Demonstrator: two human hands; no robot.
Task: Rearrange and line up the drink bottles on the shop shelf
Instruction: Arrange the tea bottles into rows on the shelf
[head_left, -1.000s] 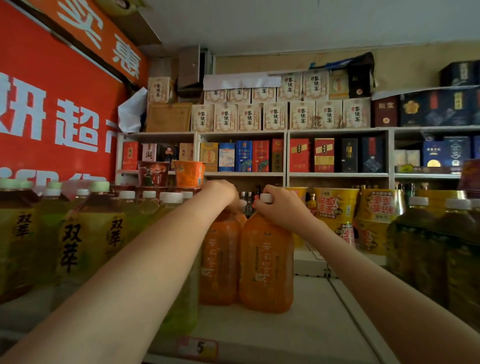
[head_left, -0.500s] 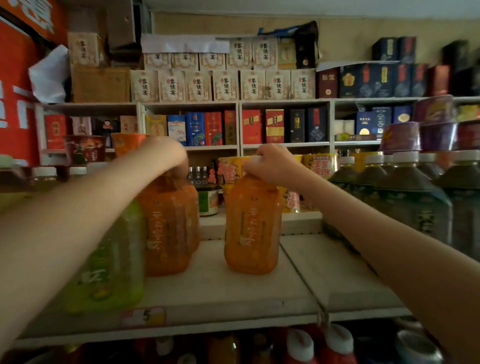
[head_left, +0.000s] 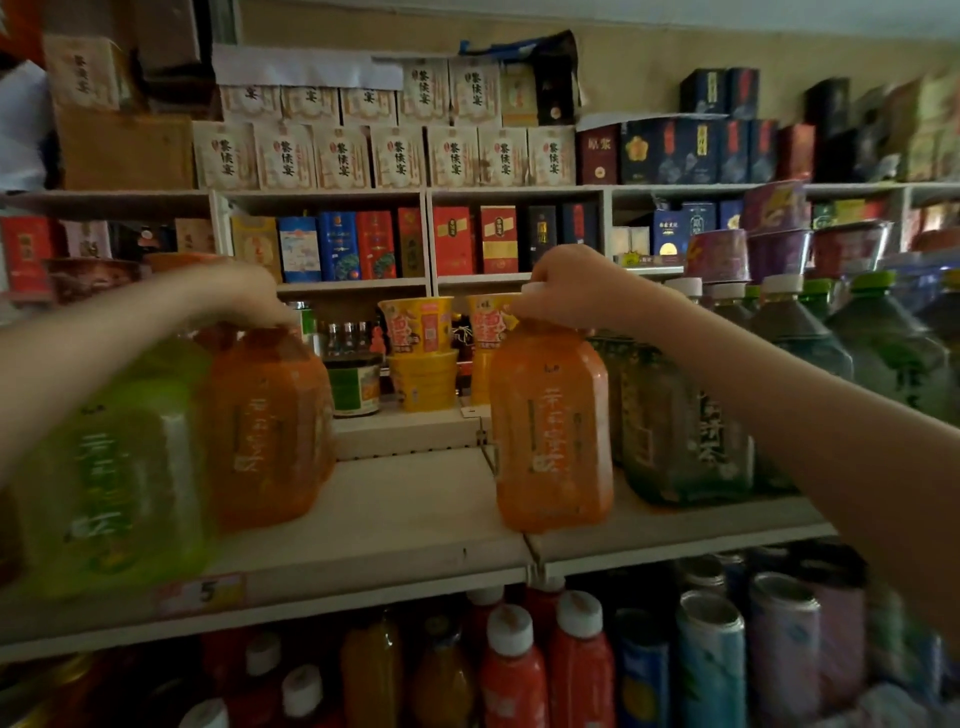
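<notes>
gripping the cap of the right orange bottle, right hand curled tight; bottle upright on the shelf, just beside dark bottles to its right. left hand, blurred, curled over the top of the left orange bottle, beside a green bottle.

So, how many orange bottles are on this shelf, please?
2. The left orange bottle is held by the left hand, beside the green bottle; the right orange bottle is held at its cap by the right hand. Another may hide behind the left one.
</notes>
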